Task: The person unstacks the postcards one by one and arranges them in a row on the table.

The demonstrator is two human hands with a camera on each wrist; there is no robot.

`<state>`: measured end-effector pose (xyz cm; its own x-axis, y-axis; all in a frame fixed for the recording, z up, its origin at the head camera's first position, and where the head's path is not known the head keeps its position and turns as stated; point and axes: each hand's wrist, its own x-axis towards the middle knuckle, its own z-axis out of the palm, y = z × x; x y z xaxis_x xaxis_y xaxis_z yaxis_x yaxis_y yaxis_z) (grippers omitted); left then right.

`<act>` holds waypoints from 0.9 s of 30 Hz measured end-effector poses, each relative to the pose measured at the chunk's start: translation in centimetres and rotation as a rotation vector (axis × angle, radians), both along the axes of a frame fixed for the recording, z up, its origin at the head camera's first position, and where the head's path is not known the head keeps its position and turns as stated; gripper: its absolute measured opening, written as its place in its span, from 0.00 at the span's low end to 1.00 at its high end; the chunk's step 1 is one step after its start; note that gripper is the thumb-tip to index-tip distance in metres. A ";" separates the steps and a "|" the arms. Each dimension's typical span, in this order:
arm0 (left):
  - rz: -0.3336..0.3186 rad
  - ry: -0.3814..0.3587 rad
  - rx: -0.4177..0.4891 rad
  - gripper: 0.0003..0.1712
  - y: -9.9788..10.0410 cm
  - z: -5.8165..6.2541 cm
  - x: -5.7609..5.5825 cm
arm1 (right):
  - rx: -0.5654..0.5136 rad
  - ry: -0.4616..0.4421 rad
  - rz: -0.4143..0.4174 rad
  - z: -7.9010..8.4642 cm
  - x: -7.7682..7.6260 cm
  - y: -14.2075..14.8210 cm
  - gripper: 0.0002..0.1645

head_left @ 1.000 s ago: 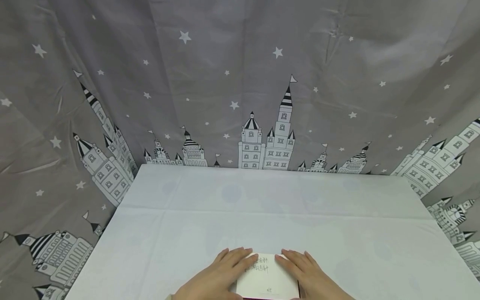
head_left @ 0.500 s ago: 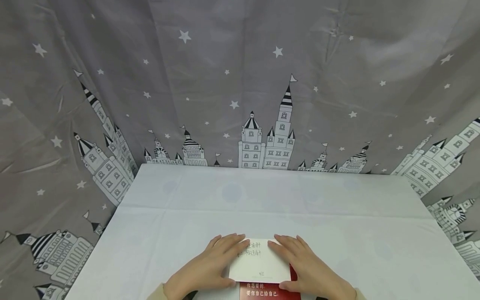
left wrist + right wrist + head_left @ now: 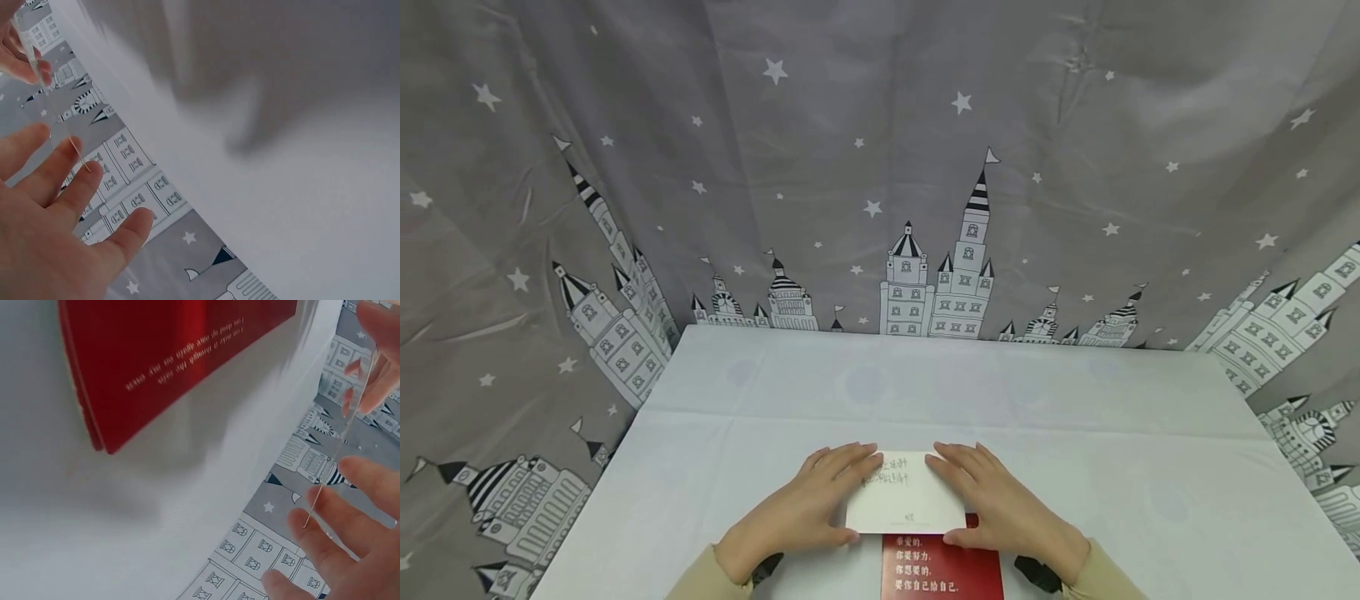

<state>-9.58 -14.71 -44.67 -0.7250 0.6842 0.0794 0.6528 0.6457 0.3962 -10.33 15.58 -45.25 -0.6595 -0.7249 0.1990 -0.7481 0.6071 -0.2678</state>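
A white card (image 3: 917,510) with a few handwritten-looking lines is held between both hands in the head view. My left hand (image 3: 793,508) grips its left side, fingers at the far corner and thumb by the near one. On the right side my right hand (image 3: 1007,512) holds it likewise. Edge-on, the white card (image 3: 345,428) looks thin between the two sets of fingertips in the right wrist view. Below and nearer the body lies a red card (image 3: 936,575) with white lettering, partly covered. Layered edges show on the red card (image 3: 169,344) in the right wrist view.
A white cloth covers the table (image 3: 775,392). Behind and on both sides hangs a grey curtain (image 3: 820,108) with printed castles and stars. Dark devices (image 3: 1037,573) sit at both wrists.
Both hands and the white card have moved forward, away from the body. More of the red card's lettering is uncovered, and the sleeves have come into view.
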 end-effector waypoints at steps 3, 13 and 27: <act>-0.004 0.022 0.005 0.53 -0.3 0.0 -0.3 | -0.010 0.024 0.021 -0.1 -0.6 -0.3 0.52; 0.003 0.048 0.015 0.52 -1.3 0.0 -1.2 | 0.004 0.005 0.025 0.2 -1.9 -1.3 0.52; 0.033 0.014 0.015 0.51 -2.7 -0.2 -2.3 | 0.007 -0.020 0.023 0.1 -3.2 -2.9 0.51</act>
